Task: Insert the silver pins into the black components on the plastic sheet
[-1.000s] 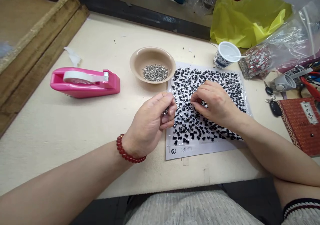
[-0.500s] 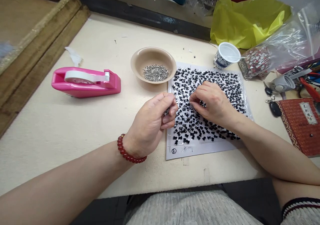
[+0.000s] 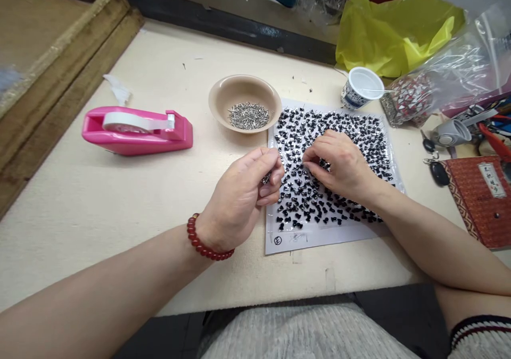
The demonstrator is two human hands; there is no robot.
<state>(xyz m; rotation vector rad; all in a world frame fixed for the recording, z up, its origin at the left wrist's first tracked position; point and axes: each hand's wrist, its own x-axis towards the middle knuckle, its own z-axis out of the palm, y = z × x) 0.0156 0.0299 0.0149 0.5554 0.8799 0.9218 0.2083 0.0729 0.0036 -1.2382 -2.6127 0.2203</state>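
Observation:
My left hand (image 3: 247,194), a red bead bracelet (image 3: 205,244) on its wrist, is curled closed around some small metal pins (image 3: 266,177) that peek out between the fingers. It is at the left edge of a white sheet (image 3: 285,244) covered with many small black pieces (image 3: 319,210), some with thin pins sticking up. Over the sheet's middle, my right hand (image 3: 339,162) has thumb and forefinger pinched together low among the black pieces. What lies between those fingertips is too small to make out. Beyond my left hand stands a beige bowl (image 3: 217,106) with a heap of silver pins (image 3: 249,116).
A pink tape dispenser (image 3: 147,141) stands on the left. At the right are a patterned white cup (image 3: 355,90), a clear bag of red and white pieces (image 3: 415,93), a yellow bag (image 3: 395,34) and a red pouch (image 3: 479,199). A wooden frame (image 3: 80,82) borders the left side.

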